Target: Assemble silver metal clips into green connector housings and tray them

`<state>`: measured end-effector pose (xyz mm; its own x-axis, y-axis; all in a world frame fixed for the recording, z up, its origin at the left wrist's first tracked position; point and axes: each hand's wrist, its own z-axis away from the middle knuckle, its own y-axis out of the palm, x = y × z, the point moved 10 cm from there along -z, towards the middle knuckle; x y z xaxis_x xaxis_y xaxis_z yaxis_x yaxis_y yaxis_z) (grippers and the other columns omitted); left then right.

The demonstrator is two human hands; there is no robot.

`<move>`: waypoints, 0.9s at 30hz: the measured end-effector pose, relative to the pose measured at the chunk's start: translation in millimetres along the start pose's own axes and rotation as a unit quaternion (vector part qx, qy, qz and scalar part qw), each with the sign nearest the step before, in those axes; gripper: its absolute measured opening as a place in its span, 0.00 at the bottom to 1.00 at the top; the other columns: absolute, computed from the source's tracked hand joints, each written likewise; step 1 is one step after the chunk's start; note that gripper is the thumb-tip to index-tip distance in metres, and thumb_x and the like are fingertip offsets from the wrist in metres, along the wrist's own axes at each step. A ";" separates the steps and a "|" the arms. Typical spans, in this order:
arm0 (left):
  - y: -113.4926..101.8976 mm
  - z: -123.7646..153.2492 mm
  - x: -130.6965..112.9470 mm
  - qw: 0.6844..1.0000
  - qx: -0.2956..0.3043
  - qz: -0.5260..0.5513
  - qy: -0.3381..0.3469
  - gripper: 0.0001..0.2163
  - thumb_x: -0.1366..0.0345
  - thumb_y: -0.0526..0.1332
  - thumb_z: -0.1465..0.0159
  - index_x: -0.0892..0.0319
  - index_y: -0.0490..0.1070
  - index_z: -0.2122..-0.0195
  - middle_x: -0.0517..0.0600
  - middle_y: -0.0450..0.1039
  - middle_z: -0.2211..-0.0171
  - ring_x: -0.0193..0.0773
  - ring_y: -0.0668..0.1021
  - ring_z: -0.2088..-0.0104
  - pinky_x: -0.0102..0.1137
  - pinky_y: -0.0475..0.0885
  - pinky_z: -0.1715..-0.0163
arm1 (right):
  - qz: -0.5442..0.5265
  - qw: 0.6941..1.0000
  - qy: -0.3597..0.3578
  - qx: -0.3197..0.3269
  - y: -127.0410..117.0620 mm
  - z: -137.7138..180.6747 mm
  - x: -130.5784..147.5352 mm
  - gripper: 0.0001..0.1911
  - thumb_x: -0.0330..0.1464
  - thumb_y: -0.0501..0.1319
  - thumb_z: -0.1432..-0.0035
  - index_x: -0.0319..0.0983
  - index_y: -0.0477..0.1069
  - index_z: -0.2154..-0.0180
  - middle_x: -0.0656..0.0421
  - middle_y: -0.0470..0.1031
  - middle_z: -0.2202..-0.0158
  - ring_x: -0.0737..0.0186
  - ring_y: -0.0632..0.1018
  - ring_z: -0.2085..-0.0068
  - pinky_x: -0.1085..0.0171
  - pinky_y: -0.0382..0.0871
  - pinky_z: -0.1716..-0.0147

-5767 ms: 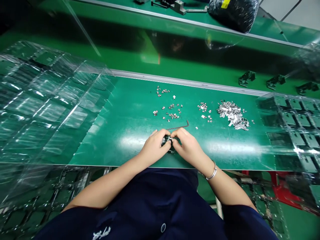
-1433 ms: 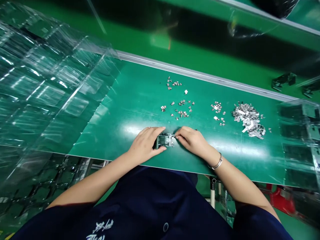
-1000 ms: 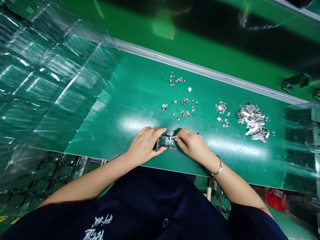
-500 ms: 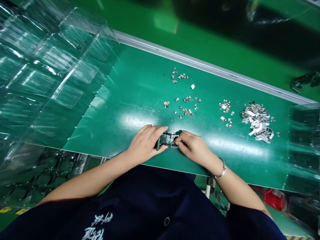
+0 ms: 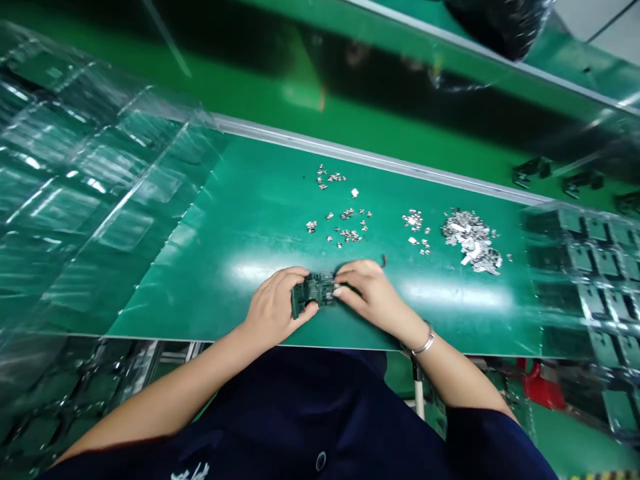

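My left hand [image 5: 275,303] is closed around a dark green plastic housing [image 5: 314,291], its thumb below and its fingers above. The housing has a flat plate at its left end and small slots and ribs along the middle. At the housing's right end, the fingertips of my right hand [image 5: 370,293] are pinched together, touching it or very near it. Whatever they pinch is too small and hidden to name. A thin dark piece with a reddish tip [image 5: 385,261] sticks out behind that hand; I cannot tell whether it is held.
Small metal pieces [image 5: 351,235] lie scattered on the green tabletop [image 5: 200,267]. Farther right are a small cluster [image 5: 413,219] and a large heap [image 5: 473,240] of metal parts. Clear plastic trays [image 5: 100,180] stack at left, more trays [image 5: 595,267] at right. Dark housings [image 5: 531,171] sit behind the rail.
The view has tilted up, bringing the shelf and right-hand trays into sight. The housing has turned slightly in my left hand. My right fingertips stay at its right end; the reddish tip now shows.
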<state>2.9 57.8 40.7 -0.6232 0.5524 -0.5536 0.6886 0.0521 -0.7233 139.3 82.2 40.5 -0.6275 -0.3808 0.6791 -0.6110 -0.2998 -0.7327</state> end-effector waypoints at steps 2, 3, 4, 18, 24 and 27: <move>-6.7 2.6 -4.5 0.999 -0.018 0.033 0.015 0.23 0.59 0.64 0.43 0.57 0.57 0.50 0.60 0.71 0.52 0.49 0.77 0.53 0.43 0.73 0.56 | -0.065 0.998 0.005 -0.021 -2.4 2.0 4.9 0.03 0.31 0.60 0.38 0.39 0.69 0.65 0.57 0.73 0.63 0.61 0.74 0.60 0.60 0.67 0.57; -7.9 3.2 -6.3 0.999 -0.015 0.047 0.020 0.27 0.57 0.64 0.44 0.57 0.55 0.48 0.62 0.69 0.48 0.52 0.74 0.49 0.45 0.72 0.53 | -0.076 0.996 0.001 -0.039 -4.6 3.2 9.1 0.04 0.32 0.59 0.37 0.39 0.68 0.66 0.58 0.73 0.65 0.62 0.74 0.61 0.62 0.68 0.58; -8.2 3.3 -7.6 0.998 -0.008 0.055 0.024 0.30 0.55 0.64 0.44 0.58 0.53 0.44 0.64 0.65 0.44 0.54 0.71 0.45 0.48 0.70 0.51 | -0.060 0.996 -0.010 -0.058 -6.8 4.9 15.1 0.05 0.32 0.59 0.37 0.39 0.67 0.66 0.58 0.73 0.65 0.63 0.74 0.61 0.61 0.68 0.56; 23.0 2.5 19.0 0.983 0.170 -0.011 -0.069 0.27 0.51 0.55 0.38 0.54 0.56 0.40 0.56 0.65 0.44 0.51 0.74 0.49 0.38 0.76 0.62 | 0.240 0.917 0.188 -0.258 -150.6 103.2 -131.2 0.12 0.26 0.49 0.37 0.37 0.72 0.61 0.50 0.72 0.63 0.56 0.71 0.60 0.57 0.65 0.59; 30.7 1.7 17.5 0.980 0.187 0.000 -0.063 0.27 0.50 0.55 0.38 0.54 0.56 0.40 0.56 0.64 0.43 0.51 0.72 0.47 0.41 0.74 0.56 | 0.243 0.924 0.195 -0.224 -170.7 131.5 -187.1 0.08 0.26 0.56 0.45 0.39 0.73 0.71 0.52 0.73 0.66 0.55 0.71 0.62 0.56 0.64 0.58; 29.1 -0.8 15.6 0.982 0.183 0.005 -0.051 0.28 0.51 0.55 0.38 0.54 0.54 0.38 0.56 0.62 0.42 0.51 0.71 0.46 0.44 0.72 0.51 | 0.220 0.927 0.195 -0.234 -167.4 128.2 -183.5 0.07 0.29 0.56 0.44 0.40 0.73 0.71 0.54 0.75 0.67 0.55 0.73 0.63 0.57 0.66 0.60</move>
<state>13.5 68.5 11.4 -0.6634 0.4642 -0.5869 0.5273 -0.2665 -0.8068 418.6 90.1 32.8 -0.9363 -0.0045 0.3512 -0.3406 0.2565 -0.9046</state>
